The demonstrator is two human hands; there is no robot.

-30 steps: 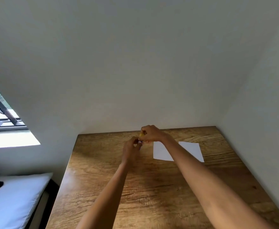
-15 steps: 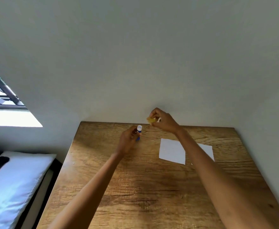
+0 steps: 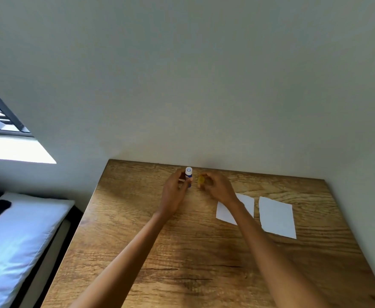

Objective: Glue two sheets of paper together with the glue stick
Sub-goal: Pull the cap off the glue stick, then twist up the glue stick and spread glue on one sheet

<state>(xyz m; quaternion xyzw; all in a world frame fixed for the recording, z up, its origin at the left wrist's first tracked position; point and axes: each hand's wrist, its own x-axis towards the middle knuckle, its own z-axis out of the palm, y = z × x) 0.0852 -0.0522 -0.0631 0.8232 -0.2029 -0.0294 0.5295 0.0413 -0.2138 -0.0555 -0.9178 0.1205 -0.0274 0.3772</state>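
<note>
Room: plain pale wall is being seen above a wooden tabletop point(image 3: 204, 252); tabletop is pushed against that wall.
Window: dark-framed window point(image 3: 2, 116) is being shown at far left, with a bright sill below it.
Bed: white bedding point(image 3: 15, 241) is being shown low left, just beside the tabletop edge; something dark is lying at its far end, too cropped to be identified.
Glue stick: blue-bodied glue stick point(image 3: 188, 176) is being held upright near the back edge of the tabletop, uncapped, white tip pointing up.
Left hand: left hand point(image 3: 175, 192) is being wrapped around the lower body of the glue stick; grip is being kept as curled fingers and thumb around the tube.
Cap: small yellow cap point(image 3: 201, 180) is being held just beside the glue stick, apart from it.
Right hand: right hand point(image 3: 218, 187) is being closed on the cap; grip is a fingertip pinch, exact finger placement cannot be told.
Paper, near: left sheet point(image 3: 224, 211) is lying flat on the tabletop, partly being covered by the right forearm.
Paper, far: right sheet point(image 3: 276, 216) is lying flat just beside the left sheet, a strip of wood being visible between them; sheets are not touching.
Arms: both forearms are being extended from the bottom edge toward the back of the tabletop.
</note>
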